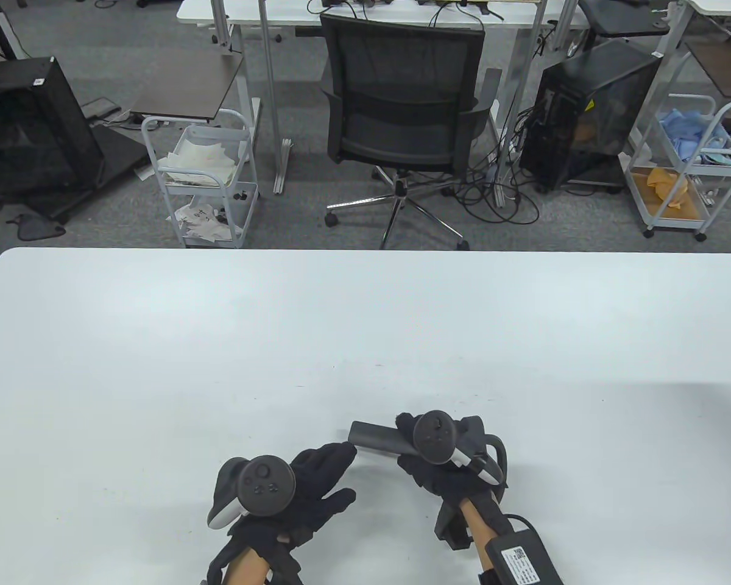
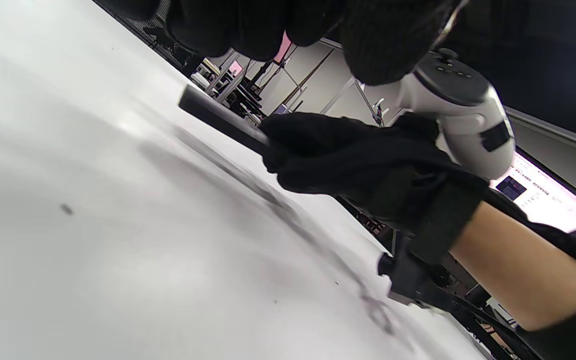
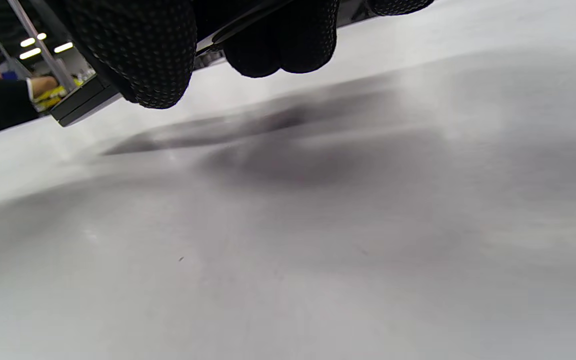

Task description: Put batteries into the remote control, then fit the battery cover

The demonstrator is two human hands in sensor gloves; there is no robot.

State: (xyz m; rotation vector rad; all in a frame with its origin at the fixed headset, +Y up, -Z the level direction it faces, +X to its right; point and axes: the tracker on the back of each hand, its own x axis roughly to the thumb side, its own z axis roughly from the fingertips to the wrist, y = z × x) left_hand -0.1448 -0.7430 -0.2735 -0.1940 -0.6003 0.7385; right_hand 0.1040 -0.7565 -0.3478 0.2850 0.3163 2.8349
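Gripping the black remote control (image 1: 376, 439), the right hand (image 1: 448, 466) has its gloved fingers wrapped around the right end of the body, holding it above the white table (image 1: 219, 365) near the near edge, a little right of the middle. In the left wrist view the remote (image 2: 223, 122) stands clear of the tabletop, with its shadow lying on the surface below, and the right hand (image 2: 353, 165) closes round it from the side. In the right wrist view the remote (image 3: 85, 102) juts out to the left past the dotted fingertips (image 3: 138, 55) that curl under it. The remote lies roughly level, its long axis running left to right, its free end pointing toward the left hand. Whether the battery cover is on it cannot be told from these views.

Left of it, the left hand (image 1: 307, 493) is held with its fingers loosely spread and holds nothing; its foremost fingertip reaches up to the remote's left end, and whether it touches cannot be told. A tracker (image 1: 262, 484) sits on the back of the left hand, and another tracker (image 1: 435, 436) on the back of the right.

Beyond the table's far edge stand a black mesh office chair (image 1: 405, 116) and a white wire trolley (image 1: 204, 177) on the grey carpet.
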